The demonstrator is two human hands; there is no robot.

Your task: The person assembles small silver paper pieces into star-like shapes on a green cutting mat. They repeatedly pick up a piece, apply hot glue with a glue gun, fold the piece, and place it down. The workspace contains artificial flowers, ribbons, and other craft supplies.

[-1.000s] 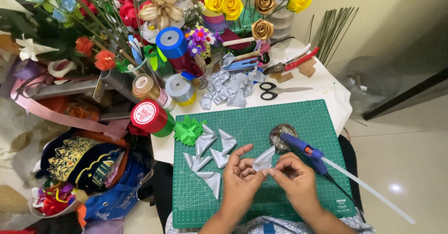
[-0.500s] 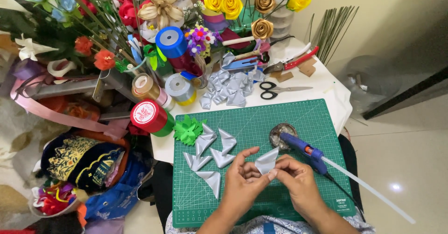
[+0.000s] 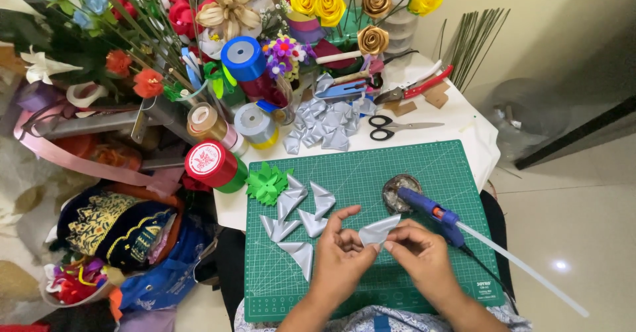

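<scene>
Pinching a silver ribbon piece (image 3: 379, 229) between both sets of fingertips, held just above the green cutting mat (image 3: 424, 285). Left hand (image 3: 341, 259) is gripping the lower left edge with thumb and forefinger narrow, the other fingers curling loose. Right hand (image 3: 419, 252) is clamping the right corner, fingers narrow too. Ribbon is looking folded to a point, the point aiming up and right.

Lying left of the hands on the mat are several finished silver folded petals (image 3: 298, 216) and a green ribbon flower (image 3: 266, 183). Sitting just right of the hands is a blue glue gun (image 3: 434, 213), nozzle resting by a small round dish (image 3: 397, 191). Farther back: scissors (image 3: 391, 127), a pile of silver petals (image 3: 328, 123), ribbon spools (image 3: 211, 163).

Risk, as I judge it: satin being slippery, the fold could be springing open if either pinch loosens. The right wrist is sitting near the glue gun, so a sideways nudge could be knocking it, or skin could be touching the tip if it is hot.
</scene>
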